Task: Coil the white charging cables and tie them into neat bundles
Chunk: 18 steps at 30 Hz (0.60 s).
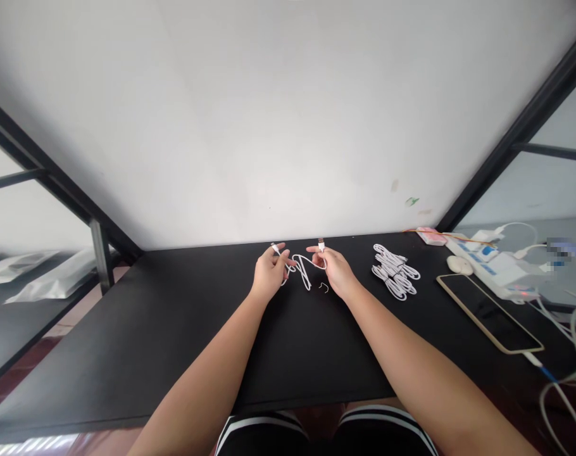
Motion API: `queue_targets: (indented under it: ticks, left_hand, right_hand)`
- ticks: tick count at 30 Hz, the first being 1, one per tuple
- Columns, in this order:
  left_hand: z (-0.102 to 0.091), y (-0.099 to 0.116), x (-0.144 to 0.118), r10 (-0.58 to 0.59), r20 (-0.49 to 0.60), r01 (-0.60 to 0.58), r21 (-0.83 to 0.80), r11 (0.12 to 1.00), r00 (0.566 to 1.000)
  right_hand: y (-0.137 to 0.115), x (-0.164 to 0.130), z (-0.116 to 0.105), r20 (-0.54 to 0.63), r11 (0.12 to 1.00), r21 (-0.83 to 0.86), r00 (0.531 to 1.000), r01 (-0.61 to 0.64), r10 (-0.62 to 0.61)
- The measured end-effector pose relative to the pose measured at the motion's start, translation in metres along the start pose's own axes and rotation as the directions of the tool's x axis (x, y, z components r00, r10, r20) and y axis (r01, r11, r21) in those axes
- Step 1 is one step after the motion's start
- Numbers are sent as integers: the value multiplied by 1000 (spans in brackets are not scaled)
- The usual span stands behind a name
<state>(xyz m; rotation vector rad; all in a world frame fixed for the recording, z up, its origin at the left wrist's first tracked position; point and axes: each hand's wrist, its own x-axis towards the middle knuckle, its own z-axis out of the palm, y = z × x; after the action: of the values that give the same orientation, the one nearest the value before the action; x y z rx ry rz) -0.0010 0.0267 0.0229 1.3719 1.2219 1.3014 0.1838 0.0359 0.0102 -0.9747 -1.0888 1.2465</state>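
A white USB cable (305,273) runs loosely looped between my two hands above the black table. My left hand (269,273) pinches the end with the small connector, which points up and away from me. The wider USB plug at the other end stands up from my right hand (333,267), held between thumb and fingers. Close to my right hand, a short bent white twist tie (323,287) lies on the table. Further right rests a bundle of coiled white cables (395,272).
At the right, a phone (490,313) lies plugged into a charging cable. Behind it are a white power strip (487,263) with plugs, a white mouse-shaped object (459,265) and a pink-and-white box (431,236). A white wall and black metal frame bars border the black table (174,335).
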Motion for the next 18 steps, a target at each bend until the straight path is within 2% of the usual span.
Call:
queue_targets:
  ticks: [7,10,14,18]
  left_hand:
    - [-1,2,-1,75,8,-75,-10,997,997]
    - [0,-1,0,116,39,-116,-7,993,992]
    - [0,-4,3,95,126,-87,-66,994,987]
    - [-1,-1,2,62,181,-36,-148,988,982]
  right_hand:
    - [-15,-2,-1,24,997,70,1000,11,-12]
    - [-14,-3,-2,32,999,38,999,36,-37]
    - [-12,-6,-1,82,996,11,992,93,-94]
    - [-15,-10,2,120,996,57,990,63,-70]
